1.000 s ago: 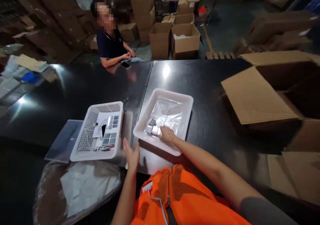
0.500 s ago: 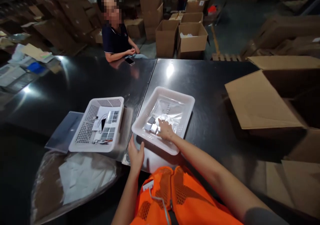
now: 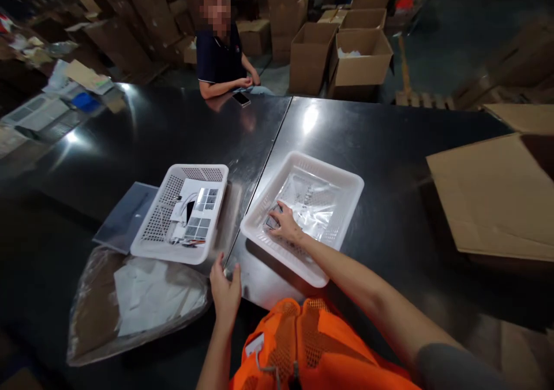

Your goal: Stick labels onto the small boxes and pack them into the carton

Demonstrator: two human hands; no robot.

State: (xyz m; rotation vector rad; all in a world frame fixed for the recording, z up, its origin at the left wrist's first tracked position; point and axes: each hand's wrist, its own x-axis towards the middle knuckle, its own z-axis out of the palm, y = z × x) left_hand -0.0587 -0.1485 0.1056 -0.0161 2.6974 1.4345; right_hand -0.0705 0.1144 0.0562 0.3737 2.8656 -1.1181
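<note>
My right hand (image 3: 284, 225) is inside the right white plastic basket (image 3: 346, 177), at its near left corner. Its fingers curl over small silvery-grey pieces (image 3: 272, 222) and hide most of them. These lie beside a clear plastic bag (image 3: 314, 201) that covers the basket's bottom. My left hand (image 3: 225, 286) rests on the black table (image 3: 381, 147) near its front edge, fingers apart, holding nothing. It sits just in front of the gap between the two baskets. The left white basket (image 3: 149, 250) holds printed sheets and small dark parts.
A clear bag with white papers (image 3: 138, 297) lies at the front left, with a flat plastic sleeve (image 3: 125, 217) behind it. A person (image 3: 220, 55) sits across the table next to a phone (image 3: 241, 98). Open cardboard boxes (image 3: 359, 55) stand behind. A cardboard flap (image 3: 493, 194) covers the right side.
My right hand has slid left over the small pieces and closed around them. My left hand stays by the table's front edge. The view has shifted, so everything appears further right.
</note>
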